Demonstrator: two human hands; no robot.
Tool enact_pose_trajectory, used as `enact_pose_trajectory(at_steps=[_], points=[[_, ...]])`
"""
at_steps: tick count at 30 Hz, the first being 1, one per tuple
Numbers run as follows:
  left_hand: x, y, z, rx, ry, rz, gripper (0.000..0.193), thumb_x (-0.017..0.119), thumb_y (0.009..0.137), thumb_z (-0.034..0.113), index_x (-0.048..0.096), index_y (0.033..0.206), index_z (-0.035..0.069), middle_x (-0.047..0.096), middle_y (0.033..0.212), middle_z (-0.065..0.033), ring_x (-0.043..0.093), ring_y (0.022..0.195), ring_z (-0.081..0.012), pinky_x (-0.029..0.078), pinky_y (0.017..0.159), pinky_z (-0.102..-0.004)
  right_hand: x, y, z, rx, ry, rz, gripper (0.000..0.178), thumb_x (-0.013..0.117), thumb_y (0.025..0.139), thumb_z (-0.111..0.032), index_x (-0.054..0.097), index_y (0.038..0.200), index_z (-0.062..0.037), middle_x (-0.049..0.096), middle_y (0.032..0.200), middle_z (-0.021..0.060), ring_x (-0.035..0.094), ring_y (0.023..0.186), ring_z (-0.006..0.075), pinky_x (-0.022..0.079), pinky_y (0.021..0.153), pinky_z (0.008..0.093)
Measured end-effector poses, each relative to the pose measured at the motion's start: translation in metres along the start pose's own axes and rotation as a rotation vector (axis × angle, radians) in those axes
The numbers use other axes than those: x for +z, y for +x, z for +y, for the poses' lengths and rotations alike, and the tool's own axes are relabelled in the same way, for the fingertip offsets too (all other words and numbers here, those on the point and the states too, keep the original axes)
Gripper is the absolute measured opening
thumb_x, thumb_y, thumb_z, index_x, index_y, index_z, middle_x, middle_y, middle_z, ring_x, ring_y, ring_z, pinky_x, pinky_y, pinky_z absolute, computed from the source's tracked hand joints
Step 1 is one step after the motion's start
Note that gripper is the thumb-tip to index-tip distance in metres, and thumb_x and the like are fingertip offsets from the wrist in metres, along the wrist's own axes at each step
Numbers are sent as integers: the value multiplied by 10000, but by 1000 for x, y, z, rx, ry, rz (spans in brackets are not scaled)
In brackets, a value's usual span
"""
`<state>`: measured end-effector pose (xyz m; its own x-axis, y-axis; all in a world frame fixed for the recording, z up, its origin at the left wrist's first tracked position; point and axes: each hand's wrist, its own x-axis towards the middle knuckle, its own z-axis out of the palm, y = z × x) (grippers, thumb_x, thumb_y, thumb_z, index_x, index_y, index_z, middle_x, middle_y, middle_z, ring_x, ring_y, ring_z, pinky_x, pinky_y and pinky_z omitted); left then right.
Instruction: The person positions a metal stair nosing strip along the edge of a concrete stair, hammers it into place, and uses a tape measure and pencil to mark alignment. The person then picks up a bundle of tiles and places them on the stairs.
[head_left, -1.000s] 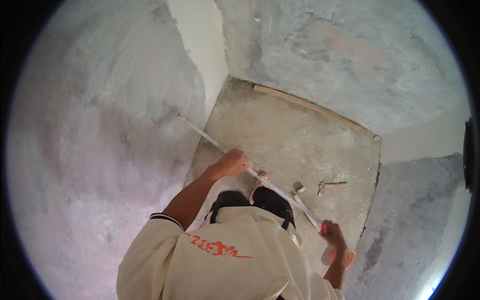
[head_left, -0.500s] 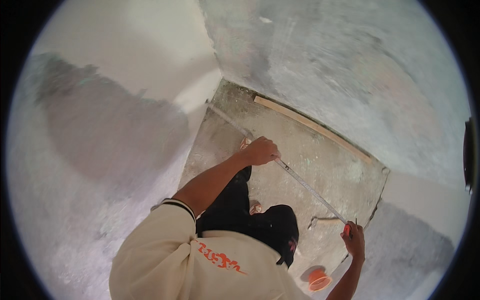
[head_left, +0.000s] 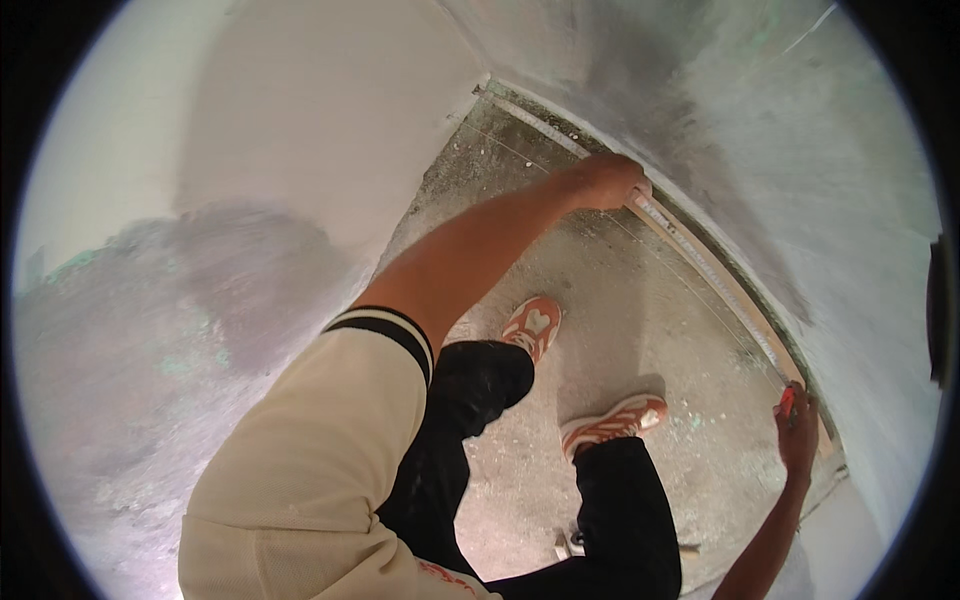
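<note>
The grey wall (head_left: 700,120) rose beyond the wooden strip (head_left: 757,318), and the rough floor (head_left: 520,240) spread out on its near side. Your cream shirt (head_left: 310,430) and black trousers (head_left: 630,510) filled the space nearer you than the strip. The pale tape blade (head_left: 700,260) ran lengthwise along the strip and on past its left part toward the corner. It passed through your left hand (head_left: 612,182), above the strip's left part, and met your right hand (head_left: 798,425) near the strip's right end. Your hands were well apart, the left closed around the blade, the right clamped on the small red tape case (head_left: 788,402). Your orange-and-white shoes (head_left: 615,425) were planted on the strip's near side.

Red lettering (head_left: 448,577) on your shirt was cut short by folds and could not be read; the blade's dark markings were too small to make out. Your left hand hid part of the blade, and whether it touched the strip you couldn't tell. Well apart from the strip, a small object (head_left: 568,545) sat half behind your trouser leg, its kind unclear.
</note>
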<state>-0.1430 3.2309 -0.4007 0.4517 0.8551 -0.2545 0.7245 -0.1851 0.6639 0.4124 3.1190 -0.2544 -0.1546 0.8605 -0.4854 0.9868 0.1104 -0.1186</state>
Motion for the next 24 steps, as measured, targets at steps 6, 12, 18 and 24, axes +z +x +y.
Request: enact_pose_trajectory(at_steps=[6,12,18,24], points=[[31,25,-74,-9,117,-30,212,659,1011,218,779,1164,133,733,1144,-129,691,1106,-332,530,949,-477,75,80,24,-146,13,43,575,754,908,-180,560,1448,-190,603,1306,159,639,1188,402,541,948,501],[37,33,-100,-24,170,-40,194,696,997,253,786,1142,160,732,1147,-107,687,1122,-326,535,962,-474,101,114,11,-182,-24,65,532,762,901,-212,578,1399,-179,611,1250,174,661,1124,413,548,909,520],[38,33,-120,32,249,18,194,700,983,278,791,1120,173,727,1135,-93,670,1137,-323,536,979,-465,122,144,29,-202,-76,118,527,763,909,-294,585,1393,-187,631,1248,182,667,1103,440,553,890,519],[48,35,-114,-39,211,39,170,692,990,295,806,1049,183,728,1125,-82,668,1124,-315,537,968,-477,127,144,11,-132,-113,73,643,832,858,-343,574,1434,-221,630,1292,148,674,1153,416,559,895,523]])
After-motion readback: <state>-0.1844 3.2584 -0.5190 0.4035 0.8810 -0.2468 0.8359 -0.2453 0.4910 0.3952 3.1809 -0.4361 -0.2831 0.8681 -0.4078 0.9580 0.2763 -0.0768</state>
